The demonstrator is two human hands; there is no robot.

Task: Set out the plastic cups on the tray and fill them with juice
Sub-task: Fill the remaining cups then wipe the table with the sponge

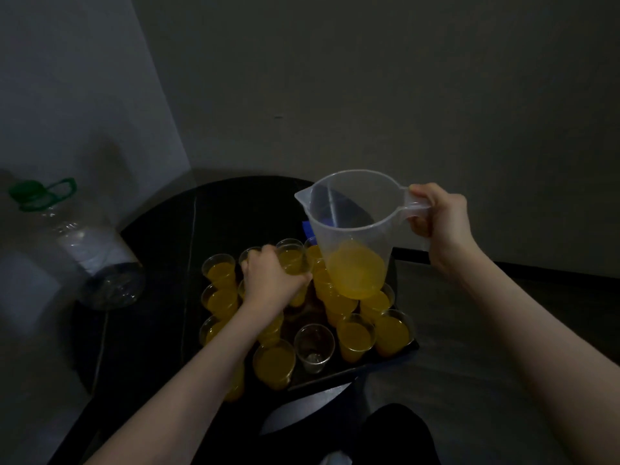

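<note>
Dim room, grey wall (369, 78), seemingly round black table (161, 263)

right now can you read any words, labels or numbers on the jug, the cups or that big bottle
None can be read.
Jug: clear plastic, no scale or print shows.
Bottle: a pale band like a label, too blurred and dark to read.
Cups: plain, no print.
</note>
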